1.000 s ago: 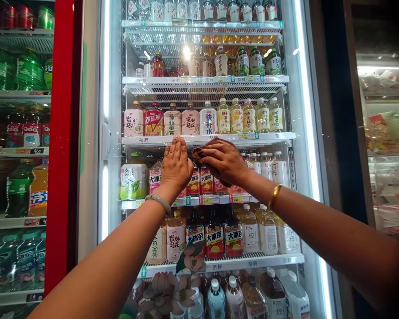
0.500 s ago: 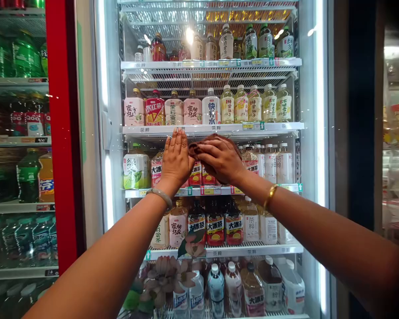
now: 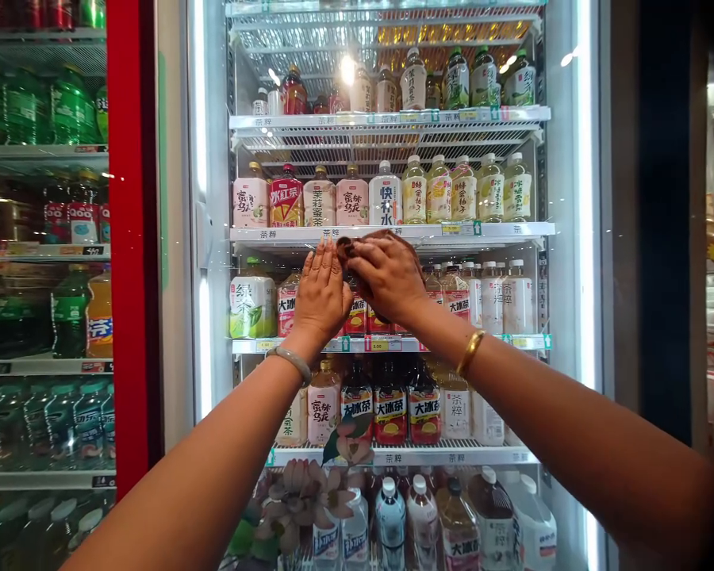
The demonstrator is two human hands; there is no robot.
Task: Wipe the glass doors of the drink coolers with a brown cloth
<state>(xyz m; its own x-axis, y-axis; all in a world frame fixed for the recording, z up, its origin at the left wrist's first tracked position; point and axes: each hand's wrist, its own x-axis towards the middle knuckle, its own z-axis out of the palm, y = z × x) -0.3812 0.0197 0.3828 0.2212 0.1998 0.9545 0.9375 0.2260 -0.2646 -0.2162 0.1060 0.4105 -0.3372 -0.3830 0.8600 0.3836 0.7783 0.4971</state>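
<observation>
My left hand [image 3: 320, 295] lies flat, fingers together, against the glass door [image 3: 386, 262] of a drinks fridge, at the height of the third shelf. Beside it my right hand [image 3: 385, 277] presses a small dark brown cloth [image 3: 350, 247] onto the same glass, fingers curled over it. The two hands nearly touch. Behind the glass stand rows of tea bottles [image 3: 386, 194] on white wire shelves, and the hands hide some red-labelled bottles. A pale bangle is on my left wrist, a gold one on my right.
A red-framed fridge [image 3: 128, 238] with green and orange soda bottles stands to the left. A dark frame [image 3: 660, 222] and another lit case are at the right. Reflected flowers show low in the glass [image 3: 309, 500].
Both hands stay on the glass; my right hand with the cloth has slid slightly left and up towards the shelf edge. The view has shifted a little.
</observation>
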